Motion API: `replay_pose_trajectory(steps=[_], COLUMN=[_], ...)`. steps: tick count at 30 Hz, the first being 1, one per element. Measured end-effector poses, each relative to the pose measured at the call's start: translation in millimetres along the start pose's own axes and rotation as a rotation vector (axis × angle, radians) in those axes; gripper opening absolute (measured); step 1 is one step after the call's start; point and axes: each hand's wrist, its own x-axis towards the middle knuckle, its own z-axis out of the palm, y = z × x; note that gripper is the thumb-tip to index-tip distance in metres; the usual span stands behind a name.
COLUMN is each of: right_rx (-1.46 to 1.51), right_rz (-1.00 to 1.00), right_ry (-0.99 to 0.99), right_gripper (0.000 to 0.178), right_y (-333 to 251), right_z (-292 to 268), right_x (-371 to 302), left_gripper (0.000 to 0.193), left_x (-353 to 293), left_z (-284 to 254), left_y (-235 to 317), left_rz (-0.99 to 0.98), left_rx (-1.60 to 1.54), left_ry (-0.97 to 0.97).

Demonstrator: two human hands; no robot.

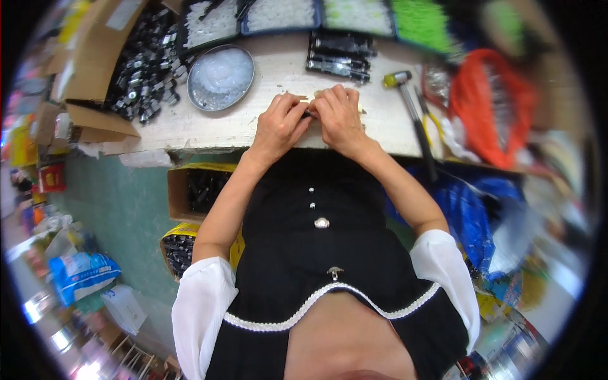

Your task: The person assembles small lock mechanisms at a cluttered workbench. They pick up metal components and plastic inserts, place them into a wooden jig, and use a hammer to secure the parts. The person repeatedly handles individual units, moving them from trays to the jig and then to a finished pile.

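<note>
At the near edge of the worktable (pixel 282 69), my left hand (pixel 277 125) and my right hand (pixel 341 121) meet with fingers bent into a pinch. Between their fingertips is a small black part (pixel 306 114), mostly covered, so its kind cannot be made out. Just beyond my hands lie several black tube-shaped pieces (pixel 339 57) with shiny, clear-looking sections, set side by side. A round metal dish (pixel 250 81) of small clear pieces stands to the left of my hands. Small pale bits lie on the tabletop around my fingers.
A hammer (pixel 415 117) and yellow-handled pliers (pixel 436 126) lie at right, beside a red plastic bag (pixel 484 120). Trays of white pieces (pixel 278 16) and green pieces (pixel 421 25) line the back. Black and silver parts (pixel 142 76) spill from a cardboard box (pixel 95 57) at left.
</note>
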Motion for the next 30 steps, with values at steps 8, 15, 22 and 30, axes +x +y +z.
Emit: replay_pose_trajectory(steps=[8,15,22,30], right_rx=[0.048,0.009,0.03,0.115], right_rz=[0.046,-0.004,-0.005,0.051], right_ry=[-0.034,-0.043,-0.043,-0.109], right_gripper=[0.011,0.01,0.009,0.009], right_y=[5,6,9,12], right_z=[-1,-5,-7,-11], right_x=[0,0,2,4], left_gripper=[0.028,0.026,0.027,0.029], left_x=[-1,0,0,2], left_z=[1,-1,-1,-1], left_y=[-1,-2,-4,-5], left_rz=[0.021,-0.008,-0.064,-0.069], left_rx=[-0.002,-0.048,-0.097,-0.102], left_ry=[0.025,0.013,-0.025,-0.032])
